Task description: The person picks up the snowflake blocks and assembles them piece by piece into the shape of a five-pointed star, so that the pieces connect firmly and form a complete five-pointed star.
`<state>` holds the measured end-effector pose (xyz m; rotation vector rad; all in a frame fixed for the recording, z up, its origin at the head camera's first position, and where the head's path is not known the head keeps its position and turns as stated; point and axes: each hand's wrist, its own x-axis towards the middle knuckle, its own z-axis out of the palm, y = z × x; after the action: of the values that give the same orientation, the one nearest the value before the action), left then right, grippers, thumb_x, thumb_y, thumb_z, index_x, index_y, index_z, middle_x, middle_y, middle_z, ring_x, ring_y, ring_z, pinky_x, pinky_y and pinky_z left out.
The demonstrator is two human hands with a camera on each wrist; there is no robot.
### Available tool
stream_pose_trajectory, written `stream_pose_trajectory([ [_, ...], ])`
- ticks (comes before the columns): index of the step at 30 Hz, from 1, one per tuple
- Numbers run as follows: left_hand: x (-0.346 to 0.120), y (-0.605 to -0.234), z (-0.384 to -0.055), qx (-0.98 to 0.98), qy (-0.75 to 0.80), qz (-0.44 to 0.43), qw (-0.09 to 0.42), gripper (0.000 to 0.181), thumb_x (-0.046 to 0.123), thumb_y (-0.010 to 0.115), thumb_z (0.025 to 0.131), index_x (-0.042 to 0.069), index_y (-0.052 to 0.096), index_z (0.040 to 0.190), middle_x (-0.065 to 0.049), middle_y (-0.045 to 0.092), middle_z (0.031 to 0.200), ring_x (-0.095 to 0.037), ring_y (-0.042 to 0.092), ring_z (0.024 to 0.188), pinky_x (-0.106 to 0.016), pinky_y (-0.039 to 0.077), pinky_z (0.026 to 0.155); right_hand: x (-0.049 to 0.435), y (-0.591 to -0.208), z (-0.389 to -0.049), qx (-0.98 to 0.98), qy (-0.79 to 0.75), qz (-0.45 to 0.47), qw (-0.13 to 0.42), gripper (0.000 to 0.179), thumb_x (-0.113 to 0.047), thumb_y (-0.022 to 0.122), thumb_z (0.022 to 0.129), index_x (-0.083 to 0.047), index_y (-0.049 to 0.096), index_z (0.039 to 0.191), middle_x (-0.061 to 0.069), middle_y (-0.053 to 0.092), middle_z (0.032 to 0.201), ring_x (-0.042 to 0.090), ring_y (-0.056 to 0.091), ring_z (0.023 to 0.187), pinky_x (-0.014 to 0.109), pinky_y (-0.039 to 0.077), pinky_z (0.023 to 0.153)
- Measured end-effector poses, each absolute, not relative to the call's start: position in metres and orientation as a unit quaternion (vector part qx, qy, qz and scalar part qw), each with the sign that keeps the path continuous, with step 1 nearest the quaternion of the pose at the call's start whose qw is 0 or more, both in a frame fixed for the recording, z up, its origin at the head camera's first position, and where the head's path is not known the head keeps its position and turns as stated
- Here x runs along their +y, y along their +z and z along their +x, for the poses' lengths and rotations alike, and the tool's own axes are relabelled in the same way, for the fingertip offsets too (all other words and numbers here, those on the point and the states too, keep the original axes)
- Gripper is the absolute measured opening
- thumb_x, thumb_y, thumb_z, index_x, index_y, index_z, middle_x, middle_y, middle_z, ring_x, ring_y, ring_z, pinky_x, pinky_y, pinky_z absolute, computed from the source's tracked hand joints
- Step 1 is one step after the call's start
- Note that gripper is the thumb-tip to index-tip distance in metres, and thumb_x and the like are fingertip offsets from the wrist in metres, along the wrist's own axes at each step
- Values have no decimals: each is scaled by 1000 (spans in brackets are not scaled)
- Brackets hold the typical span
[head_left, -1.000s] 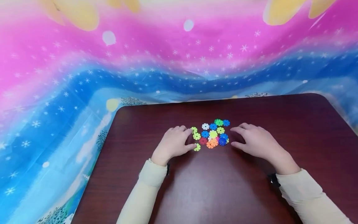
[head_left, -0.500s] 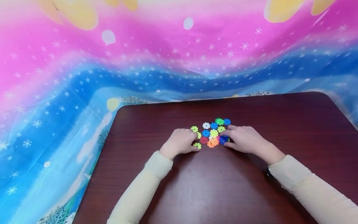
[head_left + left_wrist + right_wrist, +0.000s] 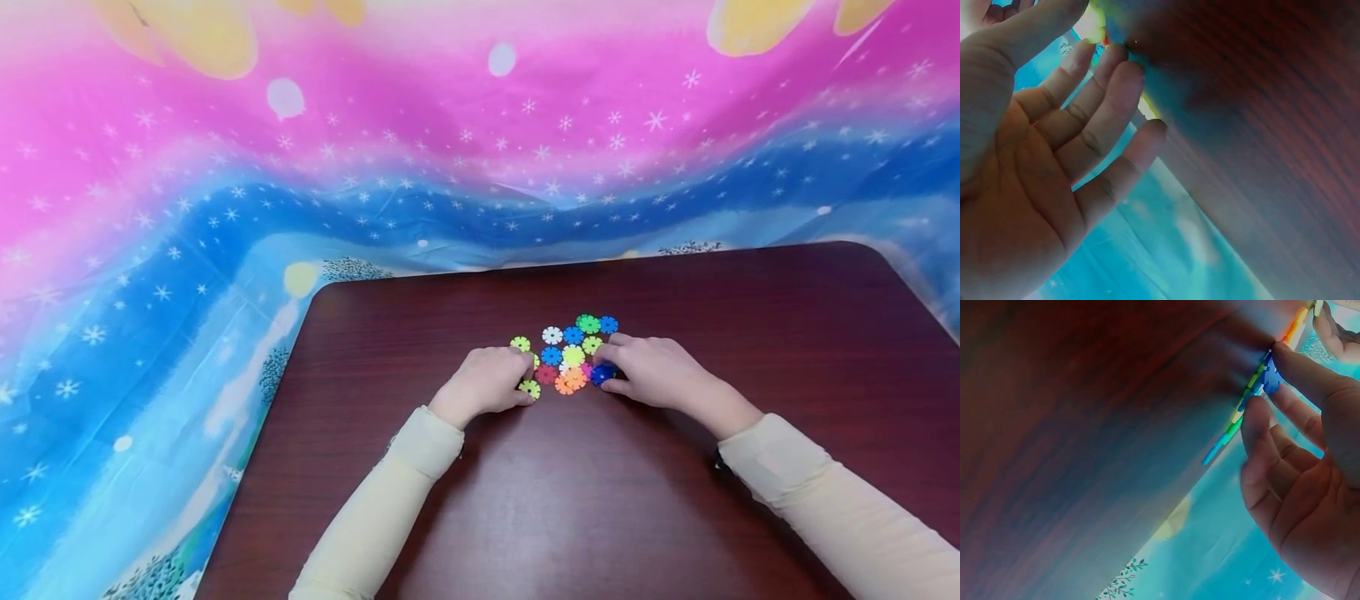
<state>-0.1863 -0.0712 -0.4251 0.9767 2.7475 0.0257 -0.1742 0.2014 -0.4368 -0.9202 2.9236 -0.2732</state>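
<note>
Thin notched plastic discs in several colours lie in a cluster on the dark wood table (image 3: 510, 517). My left hand (image 3: 483, 379) is at the cluster's left side, pinching a yellow-green disc (image 3: 530, 389) between thumb and fingers. In the left wrist view that yellow disc (image 3: 1090, 26) shows by the thumb tip, the other fingers loosely extended. On the right side, my right hand (image 3: 656, 371) pinches a dark blue disc (image 3: 602, 374). The right wrist view shows this blue disc (image 3: 1271, 377) tilted against the thumb. Fingers hide parts of nearby discs.
Between the hands lie an orange disc (image 3: 566, 383), a red disc (image 3: 545, 374) and a white disc (image 3: 552, 335). A green disc (image 3: 588, 323) is farther back. Behind the table hangs a pink and blue patterned cloth (image 3: 450, 150).
Both hands have moved inward to the discs, the right one to the left and the left one slightly right. Their fingers have closed in on a yellow-green disc and a dark blue disc.
</note>
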Motion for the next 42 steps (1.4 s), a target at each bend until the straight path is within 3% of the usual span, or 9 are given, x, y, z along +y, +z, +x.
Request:
stream_pose_trajectory([
  [6, -75, -427, -188, 931, 72, 336, 120, 30, 42, 84, 88, 23, 62, 99, 10, 58, 75, -7, 55, 68, -30, 47, 61, 203, -436, -172, 951, -106, -289, 38, 33, -30, 89, 85, -17, 75, 112, 2, 70, 104, 12, 63, 78, 37, 59, 67],
  [14, -81, -428, -188, 914, 187, 328, 148, 17, 33, 82, 92, 22, 75, 102, 17, 66, 81, -1, 61, 75, -27, 52, 74, 207, -434, -168, 949, -134, -277, 59, 21, -24, 84, 90, -21, 73, 106, -3, 73, 101, 10, 62, 76, 36, 57, 67],
  [19, -81, -428, -186, 899, 251, 319, 163, 12, 30, 76, 97, 19, 77, 104, 15, 67, 84, -2, 62, 76, -25, 53, 75, 207, -433, -162, 950, -151, -271, 39, 21, -25, 84, 90, -21, 76, 109, -1, 74, 108, 16, 69, 88, 43, 60, 77],
  [23, -81, -427, -185, 877, 319, 311, 181, 10, 28, 72, 101, 18, 73, 104, 9, 69, 86, -9, 65, 77, -25, 53, 73, 204, -429, -157, 946, -179, -271, 8, 24, -26, 85, 88, -20, 79, 111, -1, 74, 108, 19, 71, 96, 46, 60, 82],
  [29, -80, -424, -184, 826, 421, 302, 220, 12, 23, 69, 102, 12, 73, 106, -6, 73, 90, -29, 71, 80, -31, 57, 69, 196, -422, -150, 922, -224, -310, -60, 20, -22, 88, 86, -20, 81, 105, -9, 70, 93, 5, 61, 74, 31, 56, 66],
  [37, -74, -423, -180, 787, 494, 271, 251, 14, 19, 68, 103, 7, 72, 108, -3, 73, 86, -39, 70, 82, -50, 61, 75, 190, -416, -145, 906, -245, -334, -88, 24, -21, 90, 84, -18, 81, 106, -9, 71, 94, 8, 62, 76, 30, 56, 67],
  [42, -71, -422, -178, 778, 524, 228, 262, 16, 18, 69, 102, 4, 73, 109, -6, 75, 86, -44, 69, 84, -54, 60, 78, 188, -417, -143, 898, -252, -344, -107, 25, -22, 90, 83, -19, 82, 105, -9, 71, 95, 8, 63, 78, 29, 56, 67],
])
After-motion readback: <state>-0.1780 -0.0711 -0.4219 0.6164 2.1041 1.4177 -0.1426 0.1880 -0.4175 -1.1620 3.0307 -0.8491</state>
